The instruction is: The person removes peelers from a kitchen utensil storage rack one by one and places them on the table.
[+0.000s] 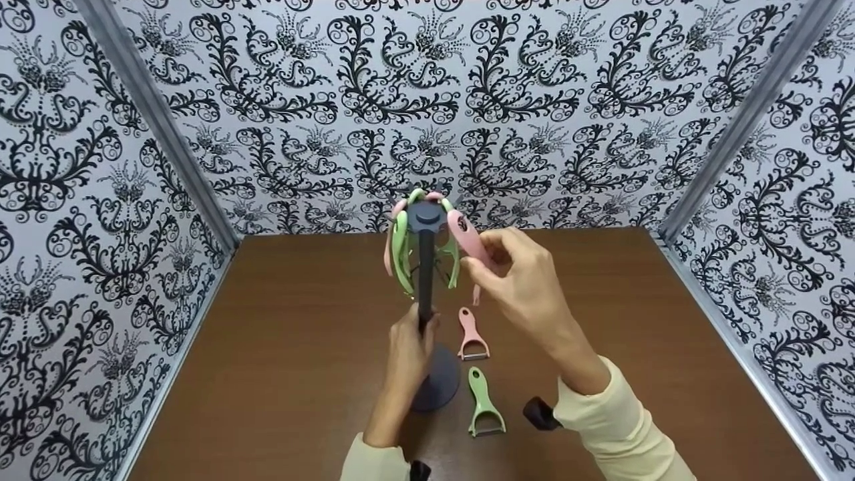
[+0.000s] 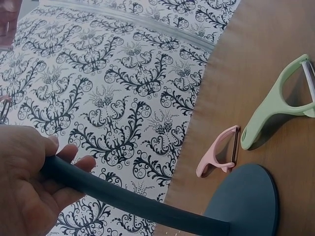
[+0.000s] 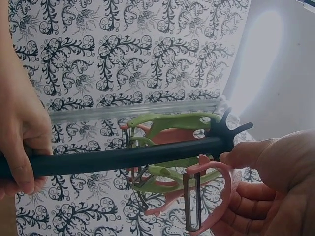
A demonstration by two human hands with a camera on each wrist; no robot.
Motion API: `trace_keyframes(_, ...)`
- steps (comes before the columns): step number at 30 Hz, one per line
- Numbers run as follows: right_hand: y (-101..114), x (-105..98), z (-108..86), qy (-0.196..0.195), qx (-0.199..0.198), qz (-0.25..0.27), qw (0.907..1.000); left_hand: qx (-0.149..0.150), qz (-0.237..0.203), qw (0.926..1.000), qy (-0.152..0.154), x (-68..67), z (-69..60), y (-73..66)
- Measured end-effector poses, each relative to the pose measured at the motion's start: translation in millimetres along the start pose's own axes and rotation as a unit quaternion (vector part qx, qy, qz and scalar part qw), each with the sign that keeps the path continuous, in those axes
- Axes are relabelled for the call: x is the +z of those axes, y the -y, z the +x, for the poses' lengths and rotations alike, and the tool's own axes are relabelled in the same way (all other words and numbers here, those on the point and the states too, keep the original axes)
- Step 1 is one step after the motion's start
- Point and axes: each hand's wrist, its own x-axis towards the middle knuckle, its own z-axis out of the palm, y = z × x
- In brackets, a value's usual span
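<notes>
My left hand (image 1: 409,351) grips the dark pole (image 1: 426,277) of an upright stand with a round base (image 1: 441,387). Several green and pink peelers hang around its hooked top (image 1: 427,215); one green peeler (image 1: 400,250) is at the left. My right hand (image 1: 528,284) pinches a pink peeler (image 1: 467,237) at the right of the top, its holed end against the hooks. Whether a hook passes through that hole cannot be told. In the right wrist view, the blade end of this pink peeler (image 3: 230,189) points toward the left hand (image 3: 24,132).
On the brown table (image 1: 287,347), a pink peeler (image 1: 469,325) and a green peeler (image 1: 482,399) lie just right of the base. Patterned wall panels (image 1: 427,87) with metal edge strips enclose the table at the back and both sides.
</notes>
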Motion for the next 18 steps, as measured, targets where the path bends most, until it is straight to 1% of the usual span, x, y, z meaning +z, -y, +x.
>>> trace_keyframes(6, -0.1, -1.7, -0.8, -0.002, 0.000, -0.006, 1.0000, 0.006, -0.006, 1.0000, 0.000, 0.5, -0.2, 0.2)
trace_keyframes(13, 0.5, -2.9, -0.2, -0.004, -0.003, -0.015, 0.9999, 0.023, -0.007, 0.9997, -0.006, 0.7, 0.9, 0.9)
trace_keyframes(15, 0.6, -3.2, 0.0, -0.009, -0.009, -0.017, 0.9998, 0.022, -0.008, 0.9997, -0.003, 0.2, 1.0, 1.0)
trace_keyframes(18, 0.2, -3.0, 0.0, -0.016, -0.029, -0.025, 0.9991, 0.016, -0.002, 0.9999, 0.006, -0.6, 1.4, 2.1)
